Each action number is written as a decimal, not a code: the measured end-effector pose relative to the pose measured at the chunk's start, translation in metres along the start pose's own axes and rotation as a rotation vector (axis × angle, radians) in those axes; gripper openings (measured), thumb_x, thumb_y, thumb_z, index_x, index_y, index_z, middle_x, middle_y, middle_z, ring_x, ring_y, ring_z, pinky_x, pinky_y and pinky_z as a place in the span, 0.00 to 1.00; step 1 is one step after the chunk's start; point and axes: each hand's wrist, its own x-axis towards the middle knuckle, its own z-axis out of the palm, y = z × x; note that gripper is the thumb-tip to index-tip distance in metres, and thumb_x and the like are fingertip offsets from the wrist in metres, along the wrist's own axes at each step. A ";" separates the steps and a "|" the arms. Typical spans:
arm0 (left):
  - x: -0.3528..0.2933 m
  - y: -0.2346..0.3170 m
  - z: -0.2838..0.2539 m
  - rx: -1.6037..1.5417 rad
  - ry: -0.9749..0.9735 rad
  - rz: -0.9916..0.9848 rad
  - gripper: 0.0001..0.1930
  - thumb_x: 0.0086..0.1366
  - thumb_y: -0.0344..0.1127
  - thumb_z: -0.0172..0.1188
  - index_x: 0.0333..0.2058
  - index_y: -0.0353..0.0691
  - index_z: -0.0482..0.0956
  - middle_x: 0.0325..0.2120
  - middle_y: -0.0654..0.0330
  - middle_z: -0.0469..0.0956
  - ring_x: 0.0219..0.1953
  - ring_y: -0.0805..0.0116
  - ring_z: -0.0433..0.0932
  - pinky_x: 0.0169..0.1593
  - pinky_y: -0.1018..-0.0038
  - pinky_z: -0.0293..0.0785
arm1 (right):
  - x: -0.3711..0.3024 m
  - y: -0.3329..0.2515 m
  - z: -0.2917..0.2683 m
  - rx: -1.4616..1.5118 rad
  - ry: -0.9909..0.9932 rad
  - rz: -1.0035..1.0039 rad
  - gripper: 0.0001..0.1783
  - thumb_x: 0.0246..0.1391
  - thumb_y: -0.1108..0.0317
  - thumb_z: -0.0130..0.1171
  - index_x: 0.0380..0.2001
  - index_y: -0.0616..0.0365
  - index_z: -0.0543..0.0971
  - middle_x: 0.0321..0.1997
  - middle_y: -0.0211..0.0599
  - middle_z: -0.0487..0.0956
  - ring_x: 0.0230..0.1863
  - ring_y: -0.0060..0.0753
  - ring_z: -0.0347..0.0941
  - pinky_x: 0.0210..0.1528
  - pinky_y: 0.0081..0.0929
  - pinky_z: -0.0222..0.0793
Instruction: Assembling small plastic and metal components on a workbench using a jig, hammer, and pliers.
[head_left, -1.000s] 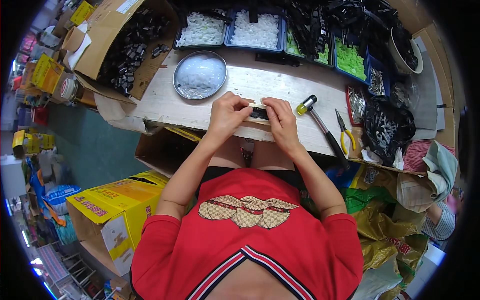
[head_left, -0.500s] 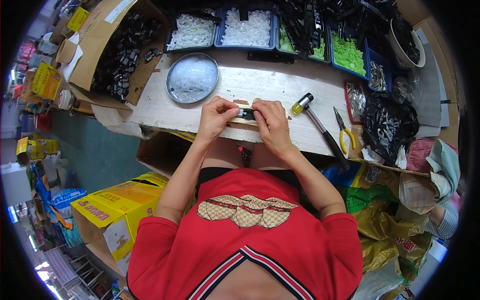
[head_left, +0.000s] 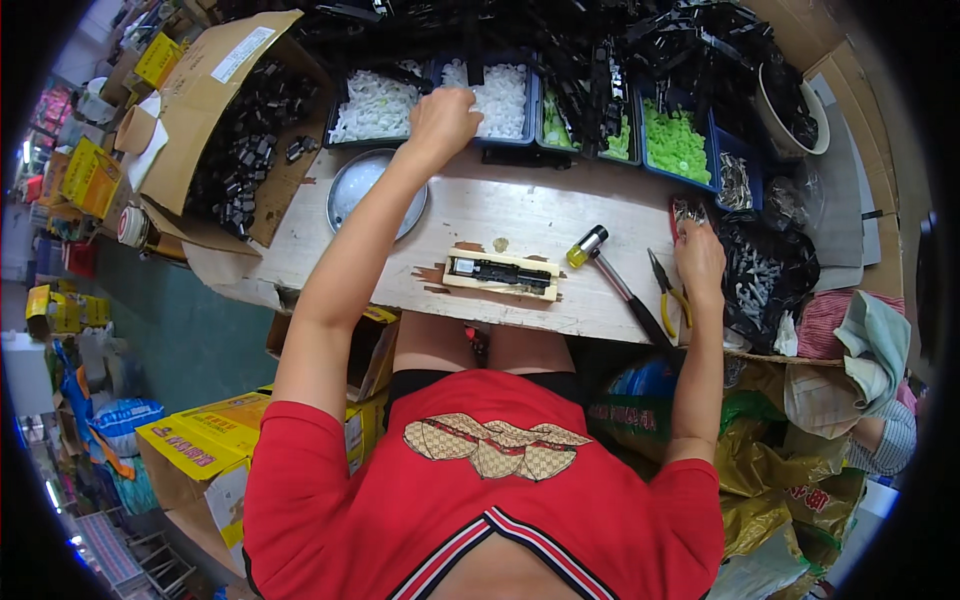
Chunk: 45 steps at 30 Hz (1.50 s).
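- The left hand (head_left: 445, 122) is reaching far forward, over the border of two trays with white pieces (head_left: 505, 105); its grip is looking curled, but the fingertips are hiding behind the hand, so I cannot tell how far it is opening or whether it is holding something.
- The right hand (head_left: 700, 262) is stretching to the right side, where its fingers are meeting the small red container (head_left: 673, 206) with shiny metal pieces; this grip is bending downward, and I cannot tell if a piece is sitting between the fingers.
- The black part (head_left: 500, 272) is lying in the long cream block (head_left: 500, 291) on the worktop (head_left: 470, 215), near the front edge – no hand is touching it. Probably the block is keeping the part steady, so both hands are being free.
- The hammer (head_left: 622, 283) and the yellow-handled pliers (head_left: 665, 290) are lying to the right of the block, their handles pointing toward the person, I think for quick taking.
- The round metal dish (head_left: 353, 182) is standing on the left side, partly under the left forearm.
- Green pieces (head_left: 675, 140) are filling another tray farther right; the small pieces are seemingly being sorted by kind, and are standing around the middle – all within reach.
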 end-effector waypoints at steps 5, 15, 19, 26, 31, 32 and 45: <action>0.041 -0.004 0.021 0.072 -0.055 -0.041 0.20 0.49 0.47 0.61 0.38 0.42 0.77 0.33 0.51 0.78 0.40 0.51 0.75 0.42 0.61 0.69 | 0.011 0.005 0.003 0.033 -0.077 0.025 0.08 0.44 0.71 0.47 0.26 0.62 0.75 0.31 0.55 0.75 0.34 0.57 0.72 0.37 0.46 0.68; 0.045 -0.028 0.029 -0.331 0.013 0.058 0.12 0.48 0.34 0.63 0.34 0.43 0.80 0.27 0.51 0.78 0.33 0.54 0.77 0.41 0.68 0.72 | 0.020 0.023 0.011 0.003 -0.109 0.061 0.07 0.41 0.71 0.52 0.25 0.61 0.76 0.30 0.52 0.75 0.34 0.55 0.72 0.38 0.44 0.68; 0.041 -0.024 0.021 -0.538 0.017 -0.034 0.09 0.54 0.33 0.58 0.34 0.38 0.80 0.20 0.55 0.78 0.22 0.69 0.77 0.26 0.75 0.73 | 0.013 0.029 0.007 0.081 -0.023 0.048 0.06 0.43 0.73 0.49 0.24 0.62 0.75 0.30 0.51 0.75 0.34 0.55 0.72 0.37 0.44 0.67; 0.004 -0.018 -0.006 -1.200 -0.055 -0.110 0.08 0.55 0.27 0.57 0.33 0.28 0.76 0.23 0.57 0.76 0.23 0.72 0.76 0.23 0.80 0.73 | 0.006 0.045 0.018 0.147 0.074 -0.053 0.04 0.45 0.76 0.50 0.28 0.62 0.73 0.31 0.49 0.72 0.35 0.53 0.69 0.36 0.44 0.65; -0.062 -0.002 -0.014 -1.613 -0.139 -0.220 0.08 0.53 0.20 0.57 0.34 0.28 0.76 0.28 0.54 0.77 0.28 0.66 0.77 0.32 0.74 0.77 | 0.002 0.030 0.007 0.602 0.244 -0.026 0.04 0.46 0.77 0.51 0.28 0.63 0.72 0.28 0.43 0.72 0.31 0.42 0.70 0.35 0.31 0.65; -0.079 0.005 -0.013 -1.553 -0.169 -0.193 0.08 0.53 0.20 0.57 0.34 0.29 0.76 0.28 0.53 0.77 0.28 0.66 0.77 0.32 0.73 0.77 | -0.001 0.016 0.005 0.836 0.212 -0.003 0.04 0.47 0.76 0.52 0.30 0.63 0.73 0.27 0.36 0.73 0.29 0.28 0.69 0.34 0.23 0.64; -0.166 0.027 0.007 -1.652 -0.327 -0.144 0.19 0.54 0.21 0.57 0.46 0.31 0.68 0.27 0.58 0.74 0.26 0.72 0.77 0.30 0.78 0.77 | -0.036 -0.157 -0.011 1.562 -0.567 -0.267 0.05 0.53 0.71 0.53 0.31 0.61 0.72 0.31 0.25 0.72 0.32 0.15 0.65 0.37 0.14 0.62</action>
